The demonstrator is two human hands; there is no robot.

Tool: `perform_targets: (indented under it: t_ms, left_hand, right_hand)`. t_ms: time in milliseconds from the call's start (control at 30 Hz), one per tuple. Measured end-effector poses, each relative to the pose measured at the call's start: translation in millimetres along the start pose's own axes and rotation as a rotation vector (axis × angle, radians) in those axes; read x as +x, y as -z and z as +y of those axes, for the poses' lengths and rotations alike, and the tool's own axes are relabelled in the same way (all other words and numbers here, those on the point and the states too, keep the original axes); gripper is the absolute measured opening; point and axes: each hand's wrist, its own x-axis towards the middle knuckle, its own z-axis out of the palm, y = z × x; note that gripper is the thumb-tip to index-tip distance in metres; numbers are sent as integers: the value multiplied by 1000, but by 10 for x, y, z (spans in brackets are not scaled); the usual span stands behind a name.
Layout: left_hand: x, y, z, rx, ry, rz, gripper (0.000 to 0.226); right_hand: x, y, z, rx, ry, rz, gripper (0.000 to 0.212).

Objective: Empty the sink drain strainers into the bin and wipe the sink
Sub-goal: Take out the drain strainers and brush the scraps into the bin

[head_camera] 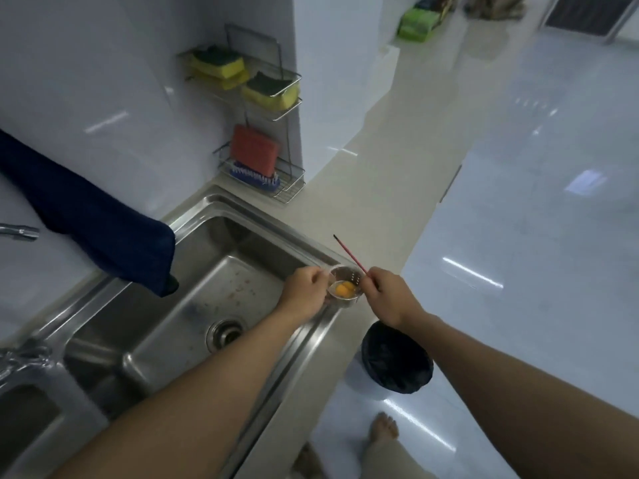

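1. Gripping the drain strainer (345,286) in the curled left hand (306,288), over the sink (242,247)'s right rim.
2. Carrying orange scraps (345,289) inside it.
3. Pinching a thin red stick (349,254) in the right hand (389,295), just beside the strainer.
4. Standing beside the black-lined bin (397,361) on the floor.

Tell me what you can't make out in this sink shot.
Head view only:
Scraps in the strainer: too small and blurred to identify.
Stick: lower end hidden inside the right grip.
Bin: inside too dark to see; rim partly behind the right forearm.
Tap: cut off by the left edge.
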Motion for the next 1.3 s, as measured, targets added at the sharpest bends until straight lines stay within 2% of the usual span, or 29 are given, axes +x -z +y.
perform_targets:
  t_ms: [133,233,500,600,667,800,933,1067,1233,1300]
  left_hand:
    - [138,-390,227,19,-15,-28,20]
    - [240,-770,434,91,-31,-60,28]
    - [341,-1650,907,281,-87,-6,16]
    - [384,-1942,1045,236,-30,-109,11]
    - [401,-2112,1066,242,2,-159,21]
    - [375,-2398,944,253,61,-208,36]
    - [401,-2595,670,307,83,-296,32]
    - [486,-2795,401,378,84,-358,37]
    - [639,-2990,-3,467,138,-402,38]
    - [702,-3057,-195,489,161,-414,37]
  right_hand:
    - [-101,200,400,20,-59,53,34]
    - [-126,417,769,30,-86,80,32]
    - [-198,948,1606,57,-130,128,30]
    - [-221,1075,1869,55,-136,119,29]
    - [-246,1115,2015,74,-149,114,29]
    - [-329,1091,2246,105,-178,71,31]
    - [-405,934,2430,114,-252,20,34]
    - [-450,706,2647,49,-332,-52,38]
    - [-477,377,2973,-25,-439,-182,65]
    - [-469,254,3124,-66,-459,-195,60]
